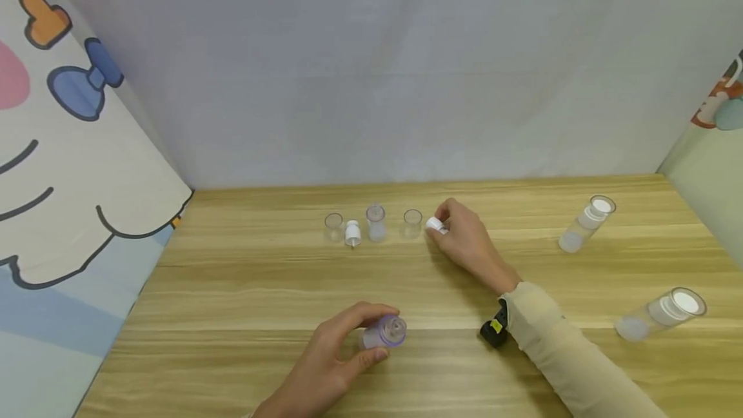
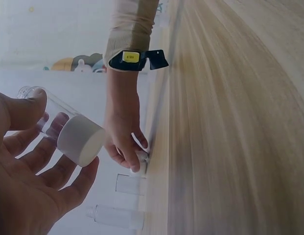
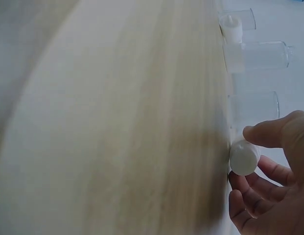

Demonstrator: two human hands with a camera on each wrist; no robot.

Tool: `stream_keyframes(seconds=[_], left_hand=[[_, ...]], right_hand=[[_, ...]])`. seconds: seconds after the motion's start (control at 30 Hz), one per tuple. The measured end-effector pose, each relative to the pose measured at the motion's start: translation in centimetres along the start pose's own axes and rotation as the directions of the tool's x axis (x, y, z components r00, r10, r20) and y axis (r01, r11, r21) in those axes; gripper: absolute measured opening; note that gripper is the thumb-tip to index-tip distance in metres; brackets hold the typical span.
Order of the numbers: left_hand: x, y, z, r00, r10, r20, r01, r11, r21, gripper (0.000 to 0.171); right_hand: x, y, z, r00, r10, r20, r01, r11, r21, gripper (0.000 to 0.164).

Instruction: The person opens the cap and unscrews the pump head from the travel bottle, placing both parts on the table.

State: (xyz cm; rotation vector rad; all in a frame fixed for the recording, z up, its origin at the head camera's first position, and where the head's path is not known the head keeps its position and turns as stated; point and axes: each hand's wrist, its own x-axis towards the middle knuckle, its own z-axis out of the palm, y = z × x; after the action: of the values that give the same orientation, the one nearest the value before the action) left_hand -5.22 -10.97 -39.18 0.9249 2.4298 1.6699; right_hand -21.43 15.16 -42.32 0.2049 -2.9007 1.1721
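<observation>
My left hand (image 1: 325, 360) grips a small clear bottle (image 1: 376, 337) above the near part of the table. The left wrist view shows its white base (image 2: 82, 140) and bare threaded neck. Farther back, my right hand (image 1: 467, 240) pinches a white pump head (image 3: 244, 157) between thumb and fingers, down at the tabletop. Just left of that hand stands a clear cap (image 1: 413, 224). A second clear bottle (image 1: 376, 228), a white pump head with a thin stem (image 1: 352, 233) and another clear cap (image 1: 333, 229) continue the row leftward.
Two bottles with white tops under clear caps stand at the right, one farther back (image 1: 586, 224) and one nearer (image 1: 662, 316). A grey backdrop (image 1: 406, 82) rises behind the wooden table (image 1: 261, 315). Printed cloth (image 1: 69, 211) hangs at the left.
</observation>
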Motion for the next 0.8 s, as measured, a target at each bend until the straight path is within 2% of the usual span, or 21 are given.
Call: stream_keyframes(seconds=[0.23,0.57,0.8], left_hand=[[0.1,0.0,0.0,1.0,-0.016,0.007,0.016,1.0,-0.01,0.043],[0.2,0.1,0.1,1.0,0.019,0.002,-0.019,1.0,-0.008,0.041],[0.5,0.0,0.1,1.0,-0.012,-0.013,0.012,1.0,-0.014,0.044]], right_hand=[[0.1,0.0,0.0,1.0,0.009,0.005,-0.009,1.0,-0.01,0.028],[-0.3,-0.1,-0.6,0.998,0.053,0.037,-0.054,0.998,0.019,0.032],[-1.3,-0.3,-1.3,0.999,0.04,0.017,-0.041,0.999,0.017,0.037]])
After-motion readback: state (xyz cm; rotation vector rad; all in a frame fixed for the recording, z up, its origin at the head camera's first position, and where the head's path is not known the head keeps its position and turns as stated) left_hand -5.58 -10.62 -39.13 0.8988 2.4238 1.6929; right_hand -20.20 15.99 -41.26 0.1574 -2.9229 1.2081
